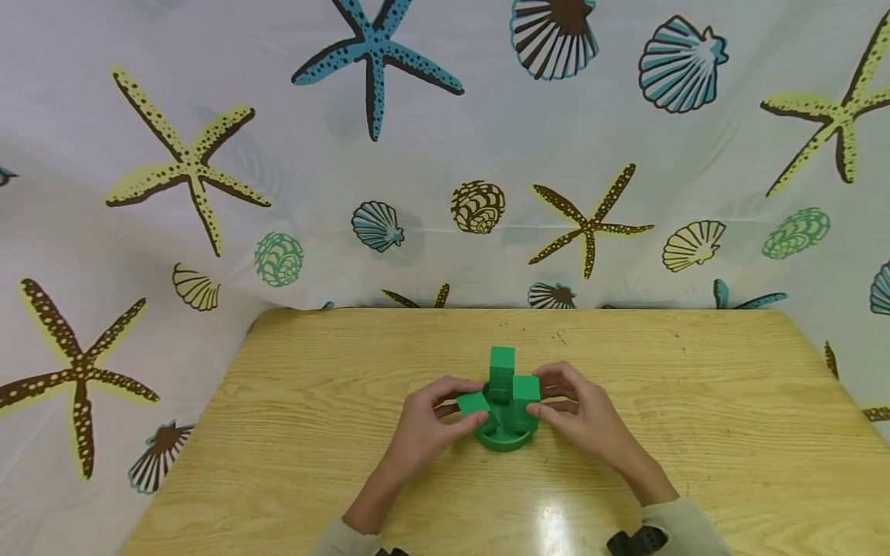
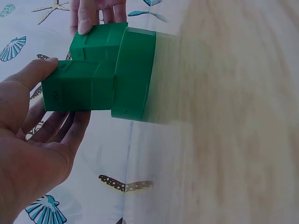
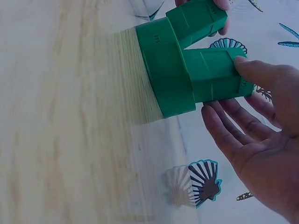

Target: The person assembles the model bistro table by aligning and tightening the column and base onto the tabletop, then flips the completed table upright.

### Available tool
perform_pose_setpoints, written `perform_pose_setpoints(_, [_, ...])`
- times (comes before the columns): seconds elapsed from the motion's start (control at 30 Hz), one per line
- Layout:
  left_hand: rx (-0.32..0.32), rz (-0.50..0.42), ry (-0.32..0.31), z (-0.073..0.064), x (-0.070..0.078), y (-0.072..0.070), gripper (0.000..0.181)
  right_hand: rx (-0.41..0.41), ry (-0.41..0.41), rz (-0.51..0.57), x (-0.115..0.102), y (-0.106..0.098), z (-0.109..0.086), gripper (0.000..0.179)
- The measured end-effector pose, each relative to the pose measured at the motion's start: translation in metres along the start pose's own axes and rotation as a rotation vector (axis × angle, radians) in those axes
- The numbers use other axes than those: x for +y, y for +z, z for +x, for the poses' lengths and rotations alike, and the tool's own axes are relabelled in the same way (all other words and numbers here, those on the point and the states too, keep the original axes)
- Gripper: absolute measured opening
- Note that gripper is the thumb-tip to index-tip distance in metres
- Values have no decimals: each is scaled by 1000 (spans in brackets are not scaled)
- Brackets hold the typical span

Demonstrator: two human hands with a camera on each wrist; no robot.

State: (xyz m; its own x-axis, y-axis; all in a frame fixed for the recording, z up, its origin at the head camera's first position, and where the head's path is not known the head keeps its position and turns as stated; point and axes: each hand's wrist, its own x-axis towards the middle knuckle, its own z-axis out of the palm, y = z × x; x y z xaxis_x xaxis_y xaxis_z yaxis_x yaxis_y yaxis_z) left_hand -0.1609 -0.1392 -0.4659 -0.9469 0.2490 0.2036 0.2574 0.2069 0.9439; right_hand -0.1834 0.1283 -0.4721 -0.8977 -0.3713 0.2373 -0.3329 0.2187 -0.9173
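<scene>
A round green base (image 1: 504, 444) stands on the wooden table, with several green square-ended blocks at it. My left hand (image 1: 424, 423) pinches the left block (image 1: 473, 403), which tilts outward, between thumb and fingers. With thumb and fingers, my right hand (image 1: 589, 415) grips the right block (image 1: 526, 388), upright in the base. A taller-looking block (image 1: 502, 361) rises at the back, touched by neither hand. Small marks show on the left block's side (image 2: 77, 88) in the left wrist view. The lower ends of the blocks are hidden inside the base's rim (image 3: 166, 70).
The wooden table (image 1: 313, 386) extends around the base on all sides. A white cloth (image 1: 431, 162) printed with starfish and shells hangs behind it and at the sides. Dark straps (image 1: 636, 540) sit at both sleeve cuffs.
</scene>
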Motion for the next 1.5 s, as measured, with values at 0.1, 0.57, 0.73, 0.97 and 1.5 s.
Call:
perform_pose_setpoints(0.1, [5,4,10,0,0,1,38,4,-2,-20,0,0,0,46])
perform_pose_setpoints(0.57, [36,-5,7,0,1,4,36,-30,-52,-146,0,-5,-2,52])
perform_pose_setpoints(0.73, [36,-15,16,-1,1,4,35,-52,-58,-78,-1,-10,-5,49])
perform_pose_setpoints(0.97, [36,-5,7,-1,1,3,36,-45,-48,-4,-1,-16,-7,40])
perform_pose_setpoints(1.5, [21,-18,4,-1,1,2,38,-82,-100,-34,4,-10,-6,56])
